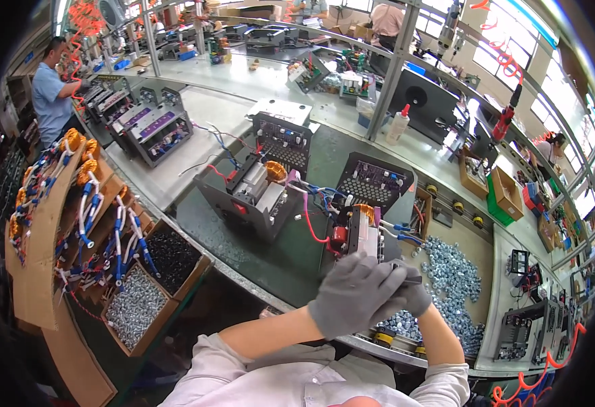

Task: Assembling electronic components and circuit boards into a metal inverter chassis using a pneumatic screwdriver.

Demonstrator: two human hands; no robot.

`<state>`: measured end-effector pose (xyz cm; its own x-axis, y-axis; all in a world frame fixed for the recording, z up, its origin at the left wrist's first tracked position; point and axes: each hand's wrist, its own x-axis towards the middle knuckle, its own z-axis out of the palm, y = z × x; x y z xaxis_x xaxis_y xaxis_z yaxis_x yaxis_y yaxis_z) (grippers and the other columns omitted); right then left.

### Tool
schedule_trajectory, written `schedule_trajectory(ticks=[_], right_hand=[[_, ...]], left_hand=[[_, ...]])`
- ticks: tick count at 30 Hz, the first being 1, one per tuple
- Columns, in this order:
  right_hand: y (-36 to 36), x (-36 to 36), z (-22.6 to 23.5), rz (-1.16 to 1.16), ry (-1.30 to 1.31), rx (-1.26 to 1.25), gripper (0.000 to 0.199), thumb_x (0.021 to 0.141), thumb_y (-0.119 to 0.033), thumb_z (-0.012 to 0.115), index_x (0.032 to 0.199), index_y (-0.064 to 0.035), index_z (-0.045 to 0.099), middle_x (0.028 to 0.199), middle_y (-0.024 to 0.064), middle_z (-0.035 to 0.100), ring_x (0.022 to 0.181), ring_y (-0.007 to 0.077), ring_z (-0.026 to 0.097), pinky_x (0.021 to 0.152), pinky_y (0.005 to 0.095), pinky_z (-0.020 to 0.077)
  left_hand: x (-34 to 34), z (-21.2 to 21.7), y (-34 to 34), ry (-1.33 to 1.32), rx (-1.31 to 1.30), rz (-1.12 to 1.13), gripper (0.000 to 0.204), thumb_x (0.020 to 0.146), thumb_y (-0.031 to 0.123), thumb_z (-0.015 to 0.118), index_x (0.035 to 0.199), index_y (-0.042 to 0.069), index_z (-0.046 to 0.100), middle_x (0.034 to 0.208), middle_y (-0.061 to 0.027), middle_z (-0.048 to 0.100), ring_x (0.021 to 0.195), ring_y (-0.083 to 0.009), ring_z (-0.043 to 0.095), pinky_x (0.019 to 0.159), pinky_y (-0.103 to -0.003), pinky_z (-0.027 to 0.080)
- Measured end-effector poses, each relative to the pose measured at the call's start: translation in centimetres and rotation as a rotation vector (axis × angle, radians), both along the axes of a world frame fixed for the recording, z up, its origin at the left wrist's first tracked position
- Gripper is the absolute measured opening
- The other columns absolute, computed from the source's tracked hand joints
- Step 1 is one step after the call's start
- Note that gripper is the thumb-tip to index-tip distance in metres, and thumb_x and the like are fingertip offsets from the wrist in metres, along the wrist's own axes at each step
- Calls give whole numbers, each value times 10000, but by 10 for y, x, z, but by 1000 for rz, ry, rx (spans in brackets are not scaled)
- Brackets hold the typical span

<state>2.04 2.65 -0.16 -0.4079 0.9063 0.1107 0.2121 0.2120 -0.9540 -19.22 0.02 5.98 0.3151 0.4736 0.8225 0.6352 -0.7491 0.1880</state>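
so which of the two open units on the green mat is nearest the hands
The right-hand unit, with the red part, directly above the gloved hands; the other unit sits farther left.

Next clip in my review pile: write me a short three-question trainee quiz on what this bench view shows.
1. True or false: both hands wear grey gloves.
2. What lies heaped to the right of the right hand? A) loose silver nuts B) red caps C) paper sheets
3. Fill in: the left hand lies across the near end of an open ____ chassis.

Key
1. True: the left and right hands are both in grey gloves, pressed together.
2. A: the pile of silver nuts spreads over the tray beside the right hand.
3. Black: the black chassis with red and blue wires stands on the green mat.
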Motion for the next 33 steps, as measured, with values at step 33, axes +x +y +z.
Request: schedule_trajectory(ticks=[33], right_hand=[[-69,45,-2,-301,-128,151,326,659,-213,734,890,10,673,890,145,670,849,268,627,797,361,486]], left_hand=[[-223,-10,203,-250,-926,-436,501,980,379,355,1358,75,480,1320,-166,546,1249,-238,504,1068,-349,350]])
